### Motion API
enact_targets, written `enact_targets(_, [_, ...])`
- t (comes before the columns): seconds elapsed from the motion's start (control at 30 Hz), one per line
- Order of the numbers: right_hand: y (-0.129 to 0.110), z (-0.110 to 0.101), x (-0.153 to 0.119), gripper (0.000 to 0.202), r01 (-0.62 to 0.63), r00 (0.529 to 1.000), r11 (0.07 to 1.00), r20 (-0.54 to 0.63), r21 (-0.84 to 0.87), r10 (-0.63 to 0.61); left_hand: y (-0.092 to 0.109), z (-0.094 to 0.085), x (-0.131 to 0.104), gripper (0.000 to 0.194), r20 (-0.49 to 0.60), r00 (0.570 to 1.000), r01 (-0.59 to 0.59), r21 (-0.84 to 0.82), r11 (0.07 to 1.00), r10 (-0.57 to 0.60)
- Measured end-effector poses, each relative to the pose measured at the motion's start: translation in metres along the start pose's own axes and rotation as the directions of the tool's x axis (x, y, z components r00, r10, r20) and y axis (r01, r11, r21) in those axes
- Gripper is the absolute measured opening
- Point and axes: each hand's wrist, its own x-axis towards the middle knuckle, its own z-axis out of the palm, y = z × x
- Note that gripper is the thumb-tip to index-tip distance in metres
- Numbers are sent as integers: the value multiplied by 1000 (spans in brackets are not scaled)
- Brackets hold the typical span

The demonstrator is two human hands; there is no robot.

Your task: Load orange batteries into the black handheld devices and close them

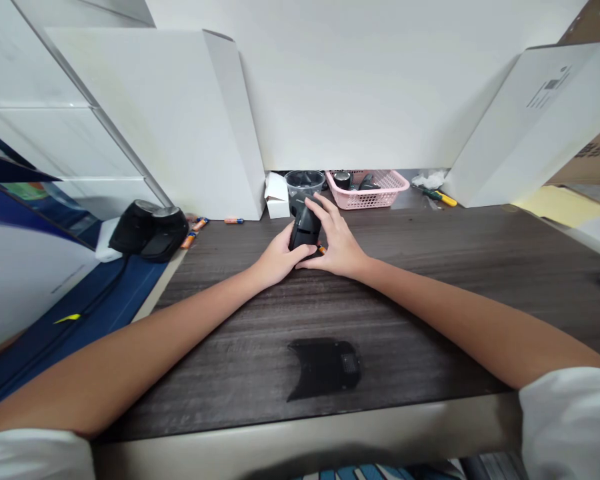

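Observation:
A black computer mouse (306, 227) is held up off the table, tilted on end, in the middle of the view. My left hand (279, 259) grips its lower left side, with the thumb across the bottom. My right hand (339, 240) has its fingers curled over the top and right side, and its thumb lies below. Between the mouse and my right palm peeks the orange end of a battery (322, 249), mostly hidden. Nearer to me, a thin black cover (325, 368) with a small label lies flat on the dark wooden table (220, 360).
Behind my hands stand a small white box (277, 195), a clear plastic cup (304, 181) and a pink basket (367, 198) with black parts. Several orange batteries (189, 239) lie at the back left beside a black twin device (150, 230). A yellow-green screwdriver (441, 196) lies back right.

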Motion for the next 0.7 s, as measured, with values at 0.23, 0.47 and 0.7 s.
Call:
enact_targets(0.23, [4, 1, 0, 137, -2, 999, 1000, 33, 6, 2, 6, 1, 0, 56, -6, 1000, 10, -46, 999, -10])
enact_targets(0.47, [5, 3, 0, 147, -5, 999, 1000, 42, -5, 5, 0, 2, 1, 61, 22, 1000, 14, -110, 994, -12])
enact_targets(0.7, [1, -1, -1, 135, 16, 1000, 1000, 24, -27, -16, -3, 2, 0, 63, 9, 1000, 19, -130, 991, -18])
